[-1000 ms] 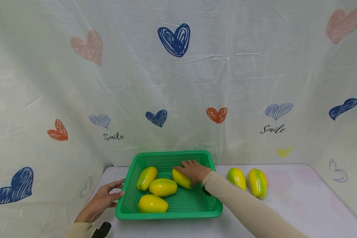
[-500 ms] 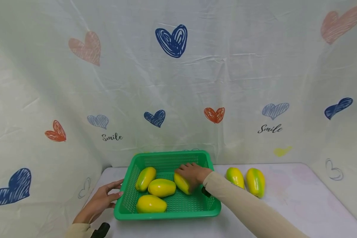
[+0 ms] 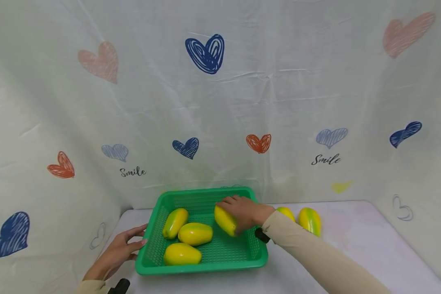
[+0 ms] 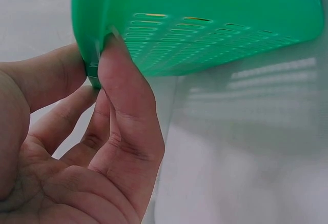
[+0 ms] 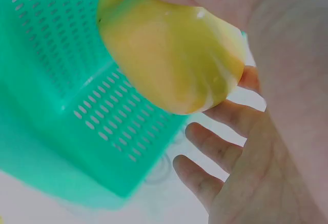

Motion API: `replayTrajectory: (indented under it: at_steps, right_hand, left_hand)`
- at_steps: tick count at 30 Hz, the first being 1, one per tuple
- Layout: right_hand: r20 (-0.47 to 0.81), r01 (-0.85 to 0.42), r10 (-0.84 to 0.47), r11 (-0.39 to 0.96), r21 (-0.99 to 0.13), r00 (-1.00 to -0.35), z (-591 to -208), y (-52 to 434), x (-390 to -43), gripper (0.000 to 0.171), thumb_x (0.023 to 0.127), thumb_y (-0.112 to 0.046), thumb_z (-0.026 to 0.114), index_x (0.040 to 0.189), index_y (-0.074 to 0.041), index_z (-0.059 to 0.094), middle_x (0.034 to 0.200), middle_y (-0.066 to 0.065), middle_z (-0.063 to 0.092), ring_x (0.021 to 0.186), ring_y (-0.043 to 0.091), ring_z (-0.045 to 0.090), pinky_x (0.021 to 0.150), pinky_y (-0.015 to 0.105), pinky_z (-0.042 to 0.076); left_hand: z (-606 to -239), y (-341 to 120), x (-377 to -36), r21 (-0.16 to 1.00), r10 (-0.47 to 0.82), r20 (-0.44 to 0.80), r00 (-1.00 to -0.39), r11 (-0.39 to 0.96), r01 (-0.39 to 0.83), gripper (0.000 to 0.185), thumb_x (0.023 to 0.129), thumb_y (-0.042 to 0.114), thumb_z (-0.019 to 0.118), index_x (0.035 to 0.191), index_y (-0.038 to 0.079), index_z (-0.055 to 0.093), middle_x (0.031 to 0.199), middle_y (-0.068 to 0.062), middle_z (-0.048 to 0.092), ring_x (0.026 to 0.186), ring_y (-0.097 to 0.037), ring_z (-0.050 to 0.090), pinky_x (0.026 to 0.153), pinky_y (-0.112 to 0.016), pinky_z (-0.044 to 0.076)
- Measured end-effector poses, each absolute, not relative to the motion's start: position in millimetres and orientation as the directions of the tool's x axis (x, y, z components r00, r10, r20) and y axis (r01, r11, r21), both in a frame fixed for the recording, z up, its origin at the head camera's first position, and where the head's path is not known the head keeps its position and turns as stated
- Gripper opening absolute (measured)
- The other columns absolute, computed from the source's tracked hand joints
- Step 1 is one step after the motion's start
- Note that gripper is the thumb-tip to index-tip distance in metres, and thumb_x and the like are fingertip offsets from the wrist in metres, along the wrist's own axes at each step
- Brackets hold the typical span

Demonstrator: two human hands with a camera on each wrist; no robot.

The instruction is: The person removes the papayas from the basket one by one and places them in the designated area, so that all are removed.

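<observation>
My right hand (image 3: 244,211) grips a yellow-green papaya (image 3: 225,221) at the right side of the green plastic basket (image 3: 202,269). In the right wrist view the papaya (image 5: 169,55) shows its dark stem end beside the thumb, and it appears raised off the basket floor. At the basket's left side, my left hand (image 3: 117,250) pinches the rim. The left wrist view has thumb and fingers on either side of this basket edge (image 4: 89,29). Three more papayas lie inside: one at the back left (image 3: 175,223), one in the middle (image 3: 195,234), one in front (image 3: 182,254).
On the white table (image 3: 356,241), right of the basket, are two papayas: one (image 3: 310,221) partly behind my right sleeve, the other (image 3: 286,212) mostly hidden by it. A white curtain (image 3: 220,106) printed with hearts stands close behind the basket and along both sides.
The right hand has tightened round the papaya and raised it slightly. My left hand has stayed at the basket rim. The whole head view has shifted, so everything appears further left.
</observation>
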State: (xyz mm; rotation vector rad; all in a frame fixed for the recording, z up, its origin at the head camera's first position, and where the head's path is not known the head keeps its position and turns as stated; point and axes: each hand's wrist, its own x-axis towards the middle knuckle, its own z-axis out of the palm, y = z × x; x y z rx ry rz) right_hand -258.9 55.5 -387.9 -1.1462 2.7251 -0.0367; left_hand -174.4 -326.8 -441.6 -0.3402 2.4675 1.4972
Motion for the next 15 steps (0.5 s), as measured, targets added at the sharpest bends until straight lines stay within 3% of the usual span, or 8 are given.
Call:
replayTrajectory:
  at_steps: [15]
  right_hand:
    - [0.069, -0.725, -0.739, 0.632, -0.273, -0.670, -364.5, 123.9, -244.2, 0.098, 0.080, -0.017, 0.092, 0.160, 0.000, 0.038, 0.159, 0.018, 0.045, 0.142, 0.039, 0.046, 0.117, 0.055, 0.045]
  left_hand:
    - [-442.9, -328.2, -175.2, 0.834, -0.071, -0.333, -0.940, 0.442, -0.329, 0.069, 0.105, 0.012, 0.066, 0.161, -0.007, 0.031, 0.142, -0.036, 0.047, 0.091, -0.022, 0.066, 0.082, -0.041, 0.065]
